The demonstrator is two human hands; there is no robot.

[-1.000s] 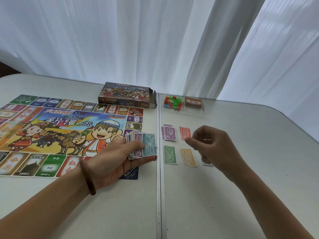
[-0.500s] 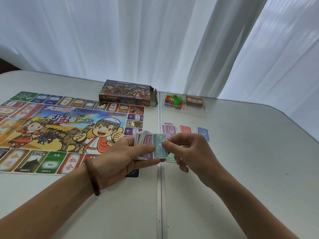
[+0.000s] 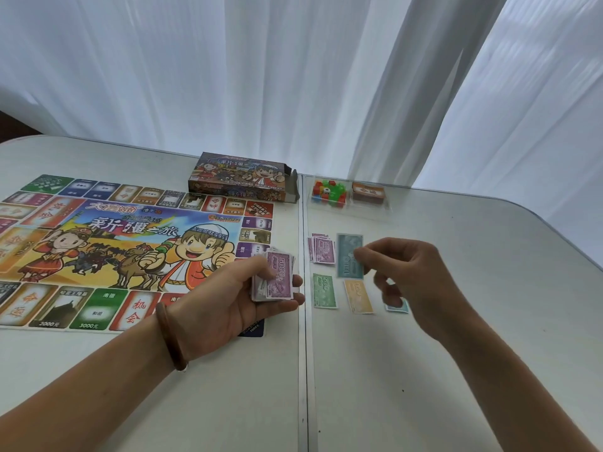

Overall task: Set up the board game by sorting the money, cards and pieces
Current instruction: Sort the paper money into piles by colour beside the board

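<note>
White curtains hang behind a pale table with a seam down its middle. On the left part lies the colourful game board, and the game box stands at its far edge with one end flap open. Right of the box, a clear tray holds coloured pieces and a deck of cards.

The left hand, with a brown bracelet on the wrist, is curled around a stack of banknotes. The top note is purple and marked 5000, and the thumb lies on it. The right hand pinches one teal banknote by its right edge between thumb and fingertips, while the other fingers are loosely bent. This note is just right of the purple pile; I cannot tell if it touches the table. Nearer to the person lie a green 500 note, a pale orange note and a blue note, the last one partly hidden under the right hand.
</note>
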